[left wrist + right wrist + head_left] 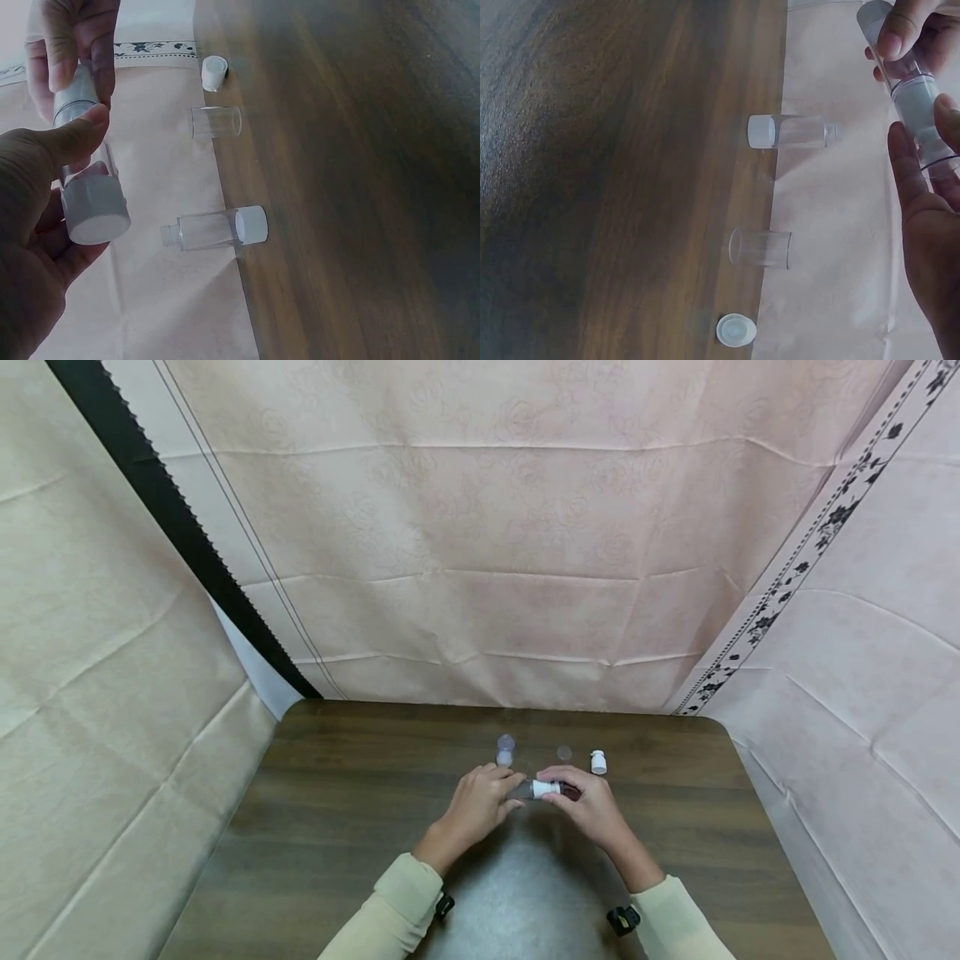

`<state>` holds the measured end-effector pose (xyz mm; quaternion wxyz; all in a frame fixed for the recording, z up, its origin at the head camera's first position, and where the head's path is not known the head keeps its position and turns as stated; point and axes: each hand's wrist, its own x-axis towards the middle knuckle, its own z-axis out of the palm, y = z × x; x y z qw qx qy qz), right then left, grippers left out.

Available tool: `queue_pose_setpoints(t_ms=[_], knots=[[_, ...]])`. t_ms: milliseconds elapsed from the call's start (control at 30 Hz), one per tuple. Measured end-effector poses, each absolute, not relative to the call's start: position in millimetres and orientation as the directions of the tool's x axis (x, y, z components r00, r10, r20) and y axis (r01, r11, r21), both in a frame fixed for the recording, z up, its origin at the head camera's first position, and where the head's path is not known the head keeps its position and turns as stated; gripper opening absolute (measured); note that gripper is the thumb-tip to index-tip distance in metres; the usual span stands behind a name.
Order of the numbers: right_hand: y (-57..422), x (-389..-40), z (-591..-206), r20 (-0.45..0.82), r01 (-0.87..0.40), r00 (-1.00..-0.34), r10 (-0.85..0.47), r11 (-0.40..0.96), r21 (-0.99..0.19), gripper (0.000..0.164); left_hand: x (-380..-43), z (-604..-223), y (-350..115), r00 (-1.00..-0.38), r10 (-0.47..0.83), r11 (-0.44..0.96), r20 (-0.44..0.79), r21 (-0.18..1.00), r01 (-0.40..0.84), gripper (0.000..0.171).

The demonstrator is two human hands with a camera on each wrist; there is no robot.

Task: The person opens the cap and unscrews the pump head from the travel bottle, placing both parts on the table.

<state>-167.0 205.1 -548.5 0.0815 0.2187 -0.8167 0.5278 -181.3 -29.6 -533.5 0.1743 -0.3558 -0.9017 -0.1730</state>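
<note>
My left hand grips a clear plastic bottle with a wide white base, thumb along its side. From the other end my right hand holds a white pump collar with a clear part beyond it. Collar and bottle are in line, end to end, held up off the table. My fingers hide some of the join. Beyond my left hand a second clear bottle with a white base stands upright, its neck bare. A clear cap and a small white pump head stand to its right.
The dark wooden table has rounded far corners. Light patterned cloth hangs behind its far edge, with more cloth at both sides. The loose parts stand in a row near that far edge.
</note>
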Motion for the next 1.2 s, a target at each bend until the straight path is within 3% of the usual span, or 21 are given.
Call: queue_pose_setpoints(t_ms=[267,400,1033,1200], knots=[[212,-171,-543,0.387,-0.454,-0.889,-0.247,0.355,-0.817,0.025,-185,-535,-45,-0.740,0.528,0.711,0.417,0.260,0.654,0.040],[211,-171,-539,0.353,-0.419,-0.906,-0.234,0.374,-0.828,0.025,-187,-538,-49,-0.735,0.526,0.700,0.428,0.273,0.660,0.040],[219,-173,-532,0.431,-0.476,-0.879,-0.203,0.423,-0.771,0.028,-186,-555,-54,-0.722,0.447,0.691,0.528,0.308,0.654,0.044],[226,-174,-534,0.430,-0.471,-0.880,-0.203,0.503,-0.725,0.028,-187,-557,-55,-0.722,0.443,0.703,0.531,0.295,0.648,0.043]])
